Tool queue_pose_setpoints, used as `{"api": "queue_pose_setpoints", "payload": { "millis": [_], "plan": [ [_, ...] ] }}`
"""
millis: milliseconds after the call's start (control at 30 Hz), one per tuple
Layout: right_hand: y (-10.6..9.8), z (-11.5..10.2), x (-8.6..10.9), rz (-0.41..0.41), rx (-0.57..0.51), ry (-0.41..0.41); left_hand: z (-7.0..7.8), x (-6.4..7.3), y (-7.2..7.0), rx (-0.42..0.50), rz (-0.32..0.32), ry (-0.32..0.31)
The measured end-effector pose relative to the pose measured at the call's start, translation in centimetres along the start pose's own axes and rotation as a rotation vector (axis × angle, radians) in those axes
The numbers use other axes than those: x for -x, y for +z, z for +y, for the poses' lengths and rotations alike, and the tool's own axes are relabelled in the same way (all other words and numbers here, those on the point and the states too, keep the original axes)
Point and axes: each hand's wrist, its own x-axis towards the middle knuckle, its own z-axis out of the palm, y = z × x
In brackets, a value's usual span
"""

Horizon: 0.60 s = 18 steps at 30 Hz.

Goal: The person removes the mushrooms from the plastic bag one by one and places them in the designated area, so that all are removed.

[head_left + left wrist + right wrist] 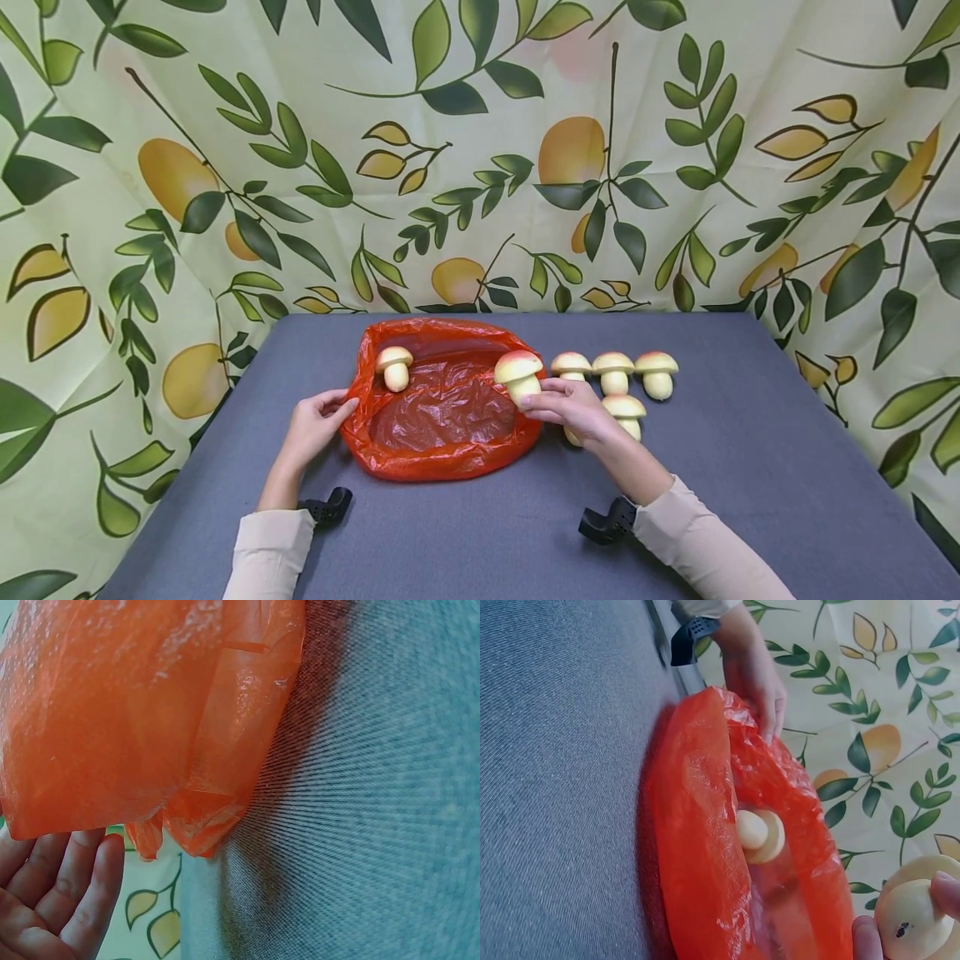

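Note:
A red plastic bag (442,467) lies with its mouth spread wide. My left hand (318,421) pinches the bag's left rim; in the left wrist view its fingers (71,881) show below the orange-looking plastic. With thumb and fingertips, my right hand (573,408) grips the stem of a toy mushroom (517,371) over the bag's right rim. The mushroom has a pale stem and a cream cap blushed red; the right wrist view shows its stem end, with a small dark mark. Another toy mushroom (395,367) stands inside the bag at the left.
Several more toy mushrooms (615,372) stand right of the bag, one partly hidden behind my right hand. A grey cloth (465,542) covers the table. Behind it hangs a leaf-and-fruit patterned curtain (480,133). Each wrist carries a black camera mount (611,521).

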Motion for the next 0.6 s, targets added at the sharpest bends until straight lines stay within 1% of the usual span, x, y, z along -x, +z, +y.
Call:
{"api": "queue_pose_setpoints", "payload": {
  "millis": [333,600],
  "plan": [
    [-1.4,-0.2,0.9,-0.024,-0.004,-0.027,0.0,0.0,0.0,0.002,-0.004,-0.008],
    [-2.9,-0.7,1.6,-0.015,-0.001,-0.043,0.2,0.1,-0.2,-0.017,-0.023,-0.030]
  ]
}}
